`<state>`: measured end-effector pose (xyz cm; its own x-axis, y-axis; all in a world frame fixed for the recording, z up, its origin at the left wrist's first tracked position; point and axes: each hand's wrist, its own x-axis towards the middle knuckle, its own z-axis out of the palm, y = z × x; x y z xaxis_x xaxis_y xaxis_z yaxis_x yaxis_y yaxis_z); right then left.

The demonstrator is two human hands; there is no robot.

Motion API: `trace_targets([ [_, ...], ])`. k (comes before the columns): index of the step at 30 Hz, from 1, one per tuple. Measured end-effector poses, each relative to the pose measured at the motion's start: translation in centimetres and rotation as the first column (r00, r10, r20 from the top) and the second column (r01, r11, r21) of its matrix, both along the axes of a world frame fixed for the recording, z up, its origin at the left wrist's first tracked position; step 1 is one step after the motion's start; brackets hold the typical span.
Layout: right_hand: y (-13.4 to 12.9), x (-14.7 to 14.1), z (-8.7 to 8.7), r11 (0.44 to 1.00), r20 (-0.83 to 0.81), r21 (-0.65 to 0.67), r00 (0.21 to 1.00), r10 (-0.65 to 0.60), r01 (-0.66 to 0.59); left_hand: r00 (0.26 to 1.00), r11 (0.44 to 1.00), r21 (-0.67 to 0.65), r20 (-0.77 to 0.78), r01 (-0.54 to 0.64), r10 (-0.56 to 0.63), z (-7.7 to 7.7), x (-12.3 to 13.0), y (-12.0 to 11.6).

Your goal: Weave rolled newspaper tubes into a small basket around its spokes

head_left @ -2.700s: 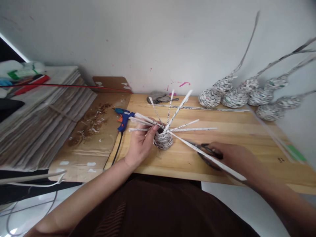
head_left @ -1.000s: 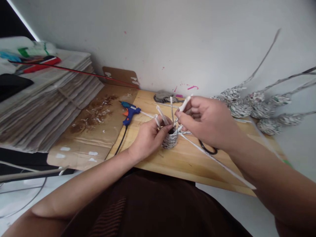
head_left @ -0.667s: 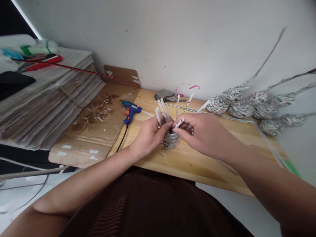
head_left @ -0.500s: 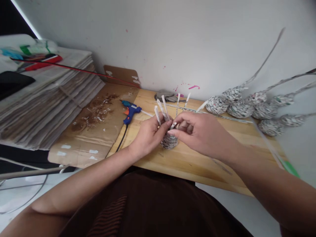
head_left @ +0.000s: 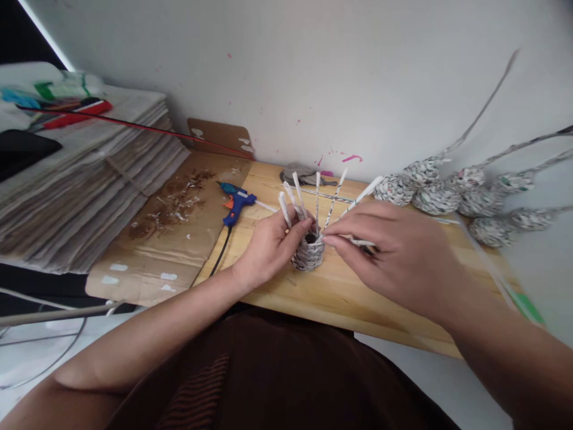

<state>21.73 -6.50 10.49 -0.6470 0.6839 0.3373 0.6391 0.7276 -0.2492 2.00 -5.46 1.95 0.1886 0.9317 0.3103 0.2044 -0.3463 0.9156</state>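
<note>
A small woven basket of rolled newspaper [head_left: 307, 257] stands on the wooden table, with several paper spokes [head_left: 330, 206] rising from its rim. Around its left side, my left hand [head_left: 273, 248] is closed, thumb at the rim and fingers behind. My right hand [head_left: 385, 251] pinches a rolled paper strip [head_left: 363, 242] at the basket's right edge; part of the strip is hidden by the fingers. The basket's dark hollow shows between the hands.
A blue glue gun [head_left: 239, 203] lies left of the basket by a cardboard sheet [head_left: 143, 275]. Stacked newspapers [head_left: 89, 179] stand at far left. Several woven paper pieces with long tails [head_left: 436, 197] sit at back right against the wall. A grey cloth [head_left: 302, 174] lies behind.
My right hand has moved right from over the basket's opening to its right edge, uncovering the hollow and more spokes. My left hand has kept its hold.
</note>
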Motion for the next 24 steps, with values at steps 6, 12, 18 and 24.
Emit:
trace_targets([
  [6,-6.7,1.0,-0.6,0.865,0.076,-0.497,0.990,0.118,-0.065,0.999,0.999,-0.017,0.000,-0.038,0.038,-0.6,0.0,0.0],
  [12,-5.1,-0.4,-9.6,0.667,-0.313,-0.741,0.838,-0.448,0.079,0.992,0.991,-0.042,-0.037,-0.124,0.122,-0.7,0.3,-0.2],
  [18,-2.8,-2.0,-11.1,0.617,-0.623,-0.766,0.441,-0.646,-0.180,0.994,0.998,0.001,-0.081,-0.069,0.069,-0.6,0.0,-0.1],
  [24,-1.3,-3.3,-10.9,0.666,-0.677,-0.726,0.344,-0.651,-0.168,0.993,0.999,-0.016,-0.117,-0.031,0.029,-0.1,-0.3,-0.1],
])
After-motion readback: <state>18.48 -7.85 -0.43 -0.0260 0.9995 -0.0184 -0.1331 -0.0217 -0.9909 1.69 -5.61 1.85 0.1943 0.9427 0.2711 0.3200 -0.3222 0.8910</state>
